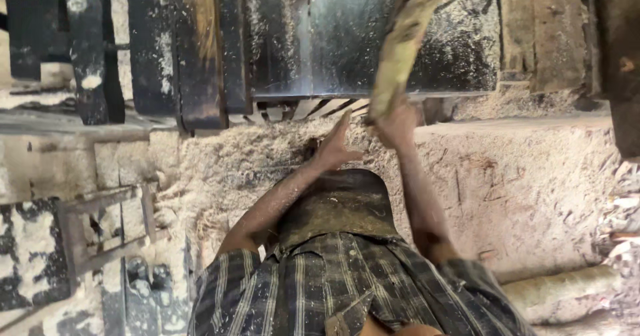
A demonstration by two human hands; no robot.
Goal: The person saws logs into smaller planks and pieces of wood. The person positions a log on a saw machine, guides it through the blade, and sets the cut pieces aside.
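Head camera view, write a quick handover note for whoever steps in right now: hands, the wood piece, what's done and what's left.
Right hand: gripping the near end of the rough wood piece, which slants up over the dark machine table.
Left hand: open, fingers spread, holding nothing, just beside the right hand.
Sawdust covers the ledge in front.
Done: wood piece lifted onto the machine.
Left: cannot tell whether any cut has been made.

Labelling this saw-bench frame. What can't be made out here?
- Wooden piece, head view: its upper end is cut off by the top edge.
- Right hand: motion-blurred, so the grip on the wooden piece is unclear.
- Left hand: fingers blurred; contact with the sawdust-covered bench cannot be told.
- Machine bed: no blade discernible, dust and glare.
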